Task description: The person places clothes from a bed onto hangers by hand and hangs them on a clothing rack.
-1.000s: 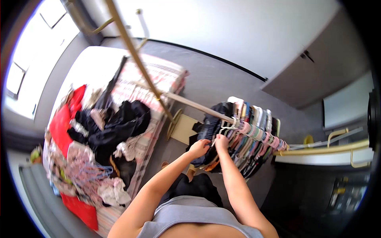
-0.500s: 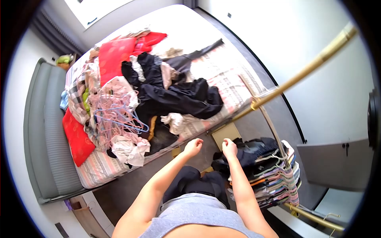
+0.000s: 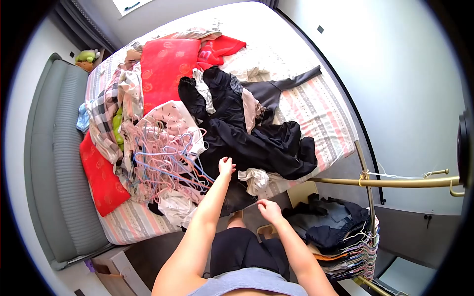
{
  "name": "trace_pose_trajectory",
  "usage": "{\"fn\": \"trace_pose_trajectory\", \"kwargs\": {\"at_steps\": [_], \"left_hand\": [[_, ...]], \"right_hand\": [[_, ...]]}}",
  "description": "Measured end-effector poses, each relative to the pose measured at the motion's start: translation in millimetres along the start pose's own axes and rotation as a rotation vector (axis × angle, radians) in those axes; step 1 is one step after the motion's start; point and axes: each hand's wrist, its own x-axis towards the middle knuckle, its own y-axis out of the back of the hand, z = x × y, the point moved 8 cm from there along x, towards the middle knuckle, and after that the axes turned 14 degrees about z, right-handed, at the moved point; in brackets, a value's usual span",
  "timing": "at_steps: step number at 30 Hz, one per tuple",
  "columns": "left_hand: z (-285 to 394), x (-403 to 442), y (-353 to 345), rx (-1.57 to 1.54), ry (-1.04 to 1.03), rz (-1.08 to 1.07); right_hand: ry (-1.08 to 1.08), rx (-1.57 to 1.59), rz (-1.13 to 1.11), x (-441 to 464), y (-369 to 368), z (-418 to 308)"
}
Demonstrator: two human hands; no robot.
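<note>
My left hand [image 3: 227, 166] is stretched over the near side of the bed, fingers loosely bent and apart, with nothing in it. Just beyond it spreads a black garment [image 3: 252, 145], part of a heap of clothes. To its left lies a tangle of pink and blue hangers [image 3: 168, 160]. My right hand [image 3: 269, 209] hovers by the bed's edge, fingers loosely bent and holding nothing visible. Nearest to that hand are a crumpled white cloth [image 3: 255, 181] and a dark garment [image 3: 239, 200] hanging at the edge.
On my right, a metal clothes rack [image 3: 395, 183] carries many clothes on hangers [image 3: 340, 229]. Red pillows [image 3: 170, 64] and a crumpled white garment [image 3: 175, 207] lie on the bed. A grey headboard [image 3: 66, 158] stands at the left.
I have come closer to the bed. My left hand has reached forward over the bed; my right hand has moved down and left. The rack now appears at another angle.
</note>
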Motion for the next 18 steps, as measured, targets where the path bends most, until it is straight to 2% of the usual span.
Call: {"fn": "trace_pose_trajectory", "kwargs": {"at_steps": [4,6,9,10,12,15,16,17,18], "left_hand": [[13,38,-37,0.215,-0.003,0.001],[15,45,-59,0.162,0.008,-0.082],[21,48,-82,0.094,0.011,-0.046],[26,43,-88,0.097,-0.027,-0.025],[50,10,-101,0.185,-0.561,-0.004],[73,-121,-98,0.097,-0.881,-0.245],[80,-173,-91,0.161,-1.041,-0.317],[71,-214,-92,0.298,-1.182,-0.495],[62,-260,-82,0.333,-1.394,-0.541]], "right_hand": [[-0.071,-0.025,0.02,-2,5,9],[-0.105,-0.034,0.036,-3,10,18],[-0.126,-0.041,0.089,-4,21,23],[-0.211,0.07,0.111,-4,24,27],[-0.369,0.299,0.156,0,30,32],[-0.589,0.938,0.305,12,36,39],[-0.654,1.116,0.363,15,47,30],[-0.678,1.246,0.367,19,57,23],[-0.7,1.375,0.371,19,67,22]]}}
